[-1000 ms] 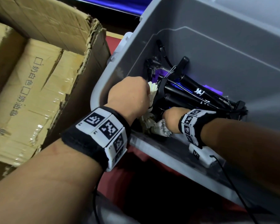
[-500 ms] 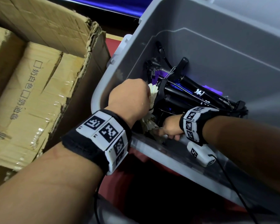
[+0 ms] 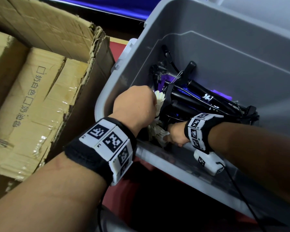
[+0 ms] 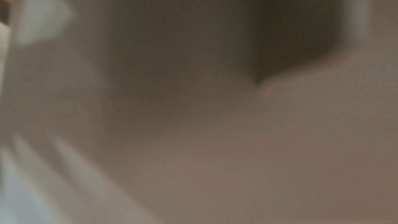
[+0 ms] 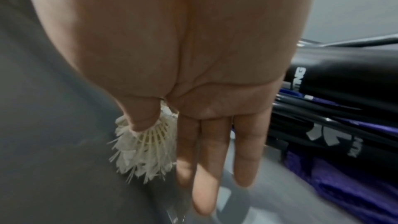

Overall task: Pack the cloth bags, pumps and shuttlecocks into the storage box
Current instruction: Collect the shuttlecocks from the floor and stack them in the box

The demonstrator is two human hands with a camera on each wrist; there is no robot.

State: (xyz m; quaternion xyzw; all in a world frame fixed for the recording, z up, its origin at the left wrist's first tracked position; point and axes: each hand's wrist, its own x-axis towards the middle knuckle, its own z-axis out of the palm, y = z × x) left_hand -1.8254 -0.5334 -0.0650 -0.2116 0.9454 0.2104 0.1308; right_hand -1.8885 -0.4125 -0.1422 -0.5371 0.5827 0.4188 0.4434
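Observation:
The grey storage box point(image 3: 224, 56) holds black pumps point(image 3: 199, 97) lying on purple cloth bags point(image 3: 162, 79). My left hand point(image 3: 136, 106) is inside the box's left end, curled round white shuttlecocks point(image 3: 159, 102) that stick out past its knuckles. The left wrist view is a blur. My right hand point(image 3: 176, 134) is low by the near wall, beside more white feathers point(image 3: 157, 133). In the right wrist view the thumb of that hand point(image 5: 189, 142) pinches a shuttlecock point(image 5: 148, 151) against the index finger while the other fingers point straight down. Pumps point(image 5: 344, 74) and a cloth bag point(image 5: 344, 185) lie to its right.
An open, torn cardboard box point(image 3: 40, 97) stands directly left of the storage box. Red flooring point(image 3: 117, 52) shows between them. A black cable point(image 3: 238, 190) runs from my right wrist over the box's near rim point(image 3: 157, 158).
My right hand has dropped towards the box's near wall with its shuttlecock. The left hand has stayed put with its shuttlecocks.

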